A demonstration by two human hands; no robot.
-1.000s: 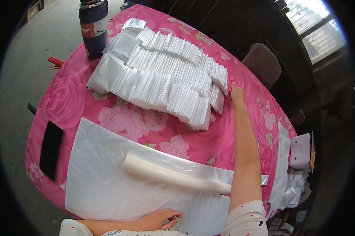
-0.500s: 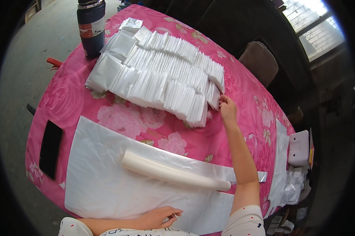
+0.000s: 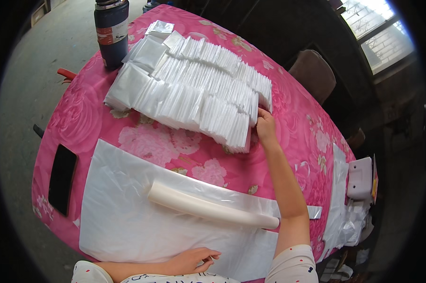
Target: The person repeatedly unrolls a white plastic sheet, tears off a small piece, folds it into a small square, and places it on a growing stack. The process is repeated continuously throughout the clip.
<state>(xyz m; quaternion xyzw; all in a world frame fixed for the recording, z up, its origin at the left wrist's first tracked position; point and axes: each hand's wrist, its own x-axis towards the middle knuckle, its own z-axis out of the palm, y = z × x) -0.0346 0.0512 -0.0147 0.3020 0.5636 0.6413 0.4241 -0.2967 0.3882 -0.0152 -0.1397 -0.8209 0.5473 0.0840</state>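
Three rows of folded clear plastic bags [image 3: 184,85] stand packed on edge across the far half of the table. At the right end of the rows, my right hand [image 3: 265,126] has its fingers closed against the end bags; its fingertips are partly hidden there. My left hand [image 3: 194,260] rests near my body on a wide translucent plastic sheet [image 3: 118,203], fingers loosely bent and apart, with nothing in them. A cream-white roll [image 3: 213,207] lies across the sheet, its right end close to my right forearm.
A pink floral cloth [image 3: 81,113] covers the table. The dark blue bottle [image 3: 112,42] stands at the far left, with a black phone [image 3: 62,179] at the left edge. On the right are a pale plastic box [image 3: 360,178] and more plastic sheeting [image 3: 335,203]. Beyond stands a brown chair [image 3: 313,75].
My right hand has shifted slightly left, and the leaning bags at the row's end now sit tight against the others. The left hand stays put.
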